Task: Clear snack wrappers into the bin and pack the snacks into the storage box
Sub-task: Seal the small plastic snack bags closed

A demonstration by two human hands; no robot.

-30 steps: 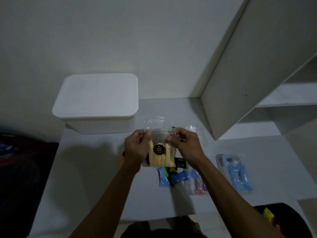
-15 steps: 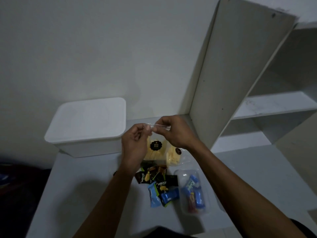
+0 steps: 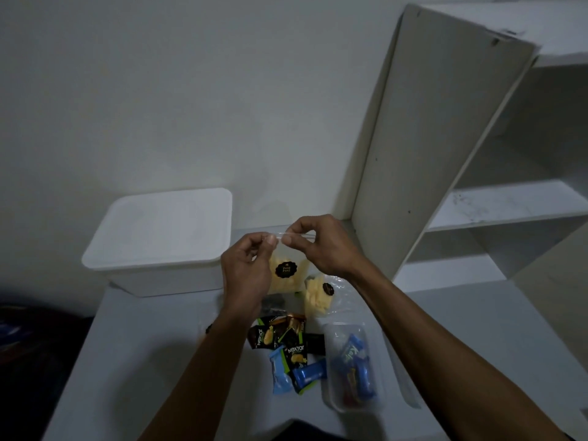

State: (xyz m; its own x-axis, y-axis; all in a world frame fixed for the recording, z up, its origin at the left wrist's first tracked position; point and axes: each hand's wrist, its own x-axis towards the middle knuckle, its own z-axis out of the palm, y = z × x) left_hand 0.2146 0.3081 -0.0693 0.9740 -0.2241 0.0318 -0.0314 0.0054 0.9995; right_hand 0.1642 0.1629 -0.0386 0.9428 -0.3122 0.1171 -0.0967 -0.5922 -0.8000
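Note:
My left hand [image 3: 246,275] and my right hand [image 3: 321,243] pinch the top edge of a clear bag of yellow snacks [image 3: 285,275] with a black round label, held up above the table. A second clear bag of yellow snacks [image 3: 318,296] lies on the table just right of it. Below lie black Nextar packets [image 3: 280,337], blue wrapped snacks [image 3: 297,372] and a clear tray of blue snack packs [image 3: 353,366]. The white storage box [image 3: 162,243] stands with its lid on at the back left.
The white table [image 3: 136,361] carries everything. A white shelf unit [image 3: 445,138] rises at the right, its side panel close to my right hand. A plain wall is behind. Dark things lie off the table's left edge [image 3: 31,345].
Both hands lifted the snack bag higher and shifted their grip to its top edge. The view tilted up, so the box and shelf sit lower in frame.

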